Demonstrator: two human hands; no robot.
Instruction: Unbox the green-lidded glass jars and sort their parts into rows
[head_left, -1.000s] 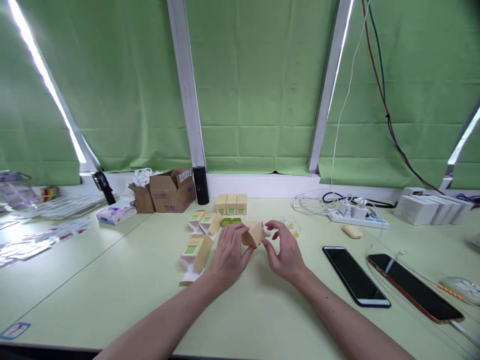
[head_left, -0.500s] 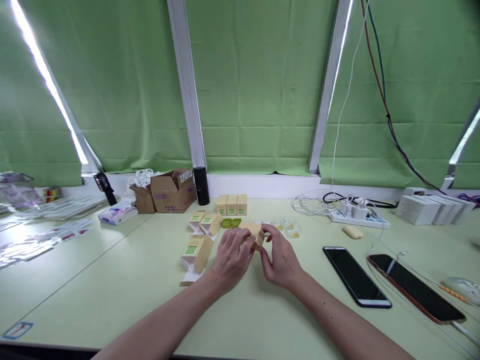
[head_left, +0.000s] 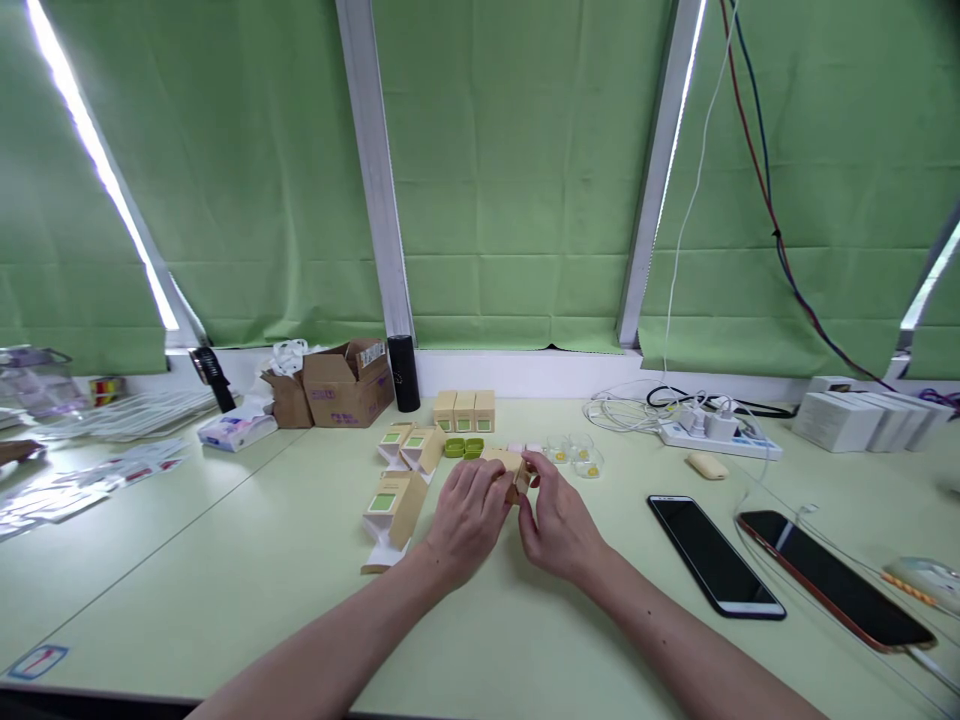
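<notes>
A small tan cardboard box (head_left: 504,459) is between my two hands at the middle of the table, its near side largely covered by fingers. My left hand (head_left: 471,508) is closed around its left side. With thumb and forefinger, my right hand (head_left: 556,518) pinches the box's right end. To the left lie open tan boxes with white inner flaps, the nearest box (head_left: 396,505) showing a green label. Just behind my hands are green square containers (head_left: 463,447), pale pink pieces (head_left: 523,447) and clear round cups (head_left: 580,453) with yellow spots.
Three upright tan boxes (head_left: 464,411) stand at the back. A brown carton (head_left: 341,388) and black cylinder (head_left: 403,373) are behind left. On the right lie a phone (head_left: 714,555), another phone (head_left: 832,578) on a cable, and a power strip (head_left: 720,438). A dark object (head_left: 19,452) shows at the left edge.
My right hand has shifted very slightly left at the end of the box; both hands keep hold of it. A dark object has come into view at the far left edge.
</notes>
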